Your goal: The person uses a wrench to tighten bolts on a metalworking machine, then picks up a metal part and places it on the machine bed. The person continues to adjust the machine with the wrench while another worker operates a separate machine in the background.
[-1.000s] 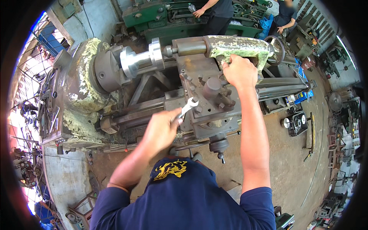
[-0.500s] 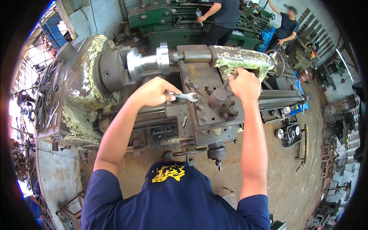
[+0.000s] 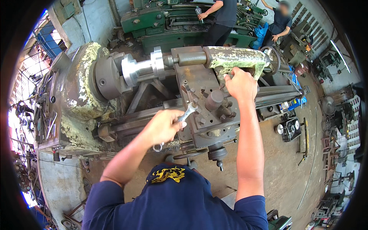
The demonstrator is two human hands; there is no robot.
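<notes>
Over a worn lathe (image 3: pixel 126 99), dusty concrete floor (image 3: pixel 283 168), cluttered machine workshop

Head view: worn on the head, looking steeply down, close over the lathe (image 3: pixel 161 99)
Far: workshop floor (image 3: pixel 291 168)

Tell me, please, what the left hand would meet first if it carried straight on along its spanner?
Probably the lathe carriage: the left hand holds a spanner whose open end already points at a bolt head there, though depth is unclear.
</notes>
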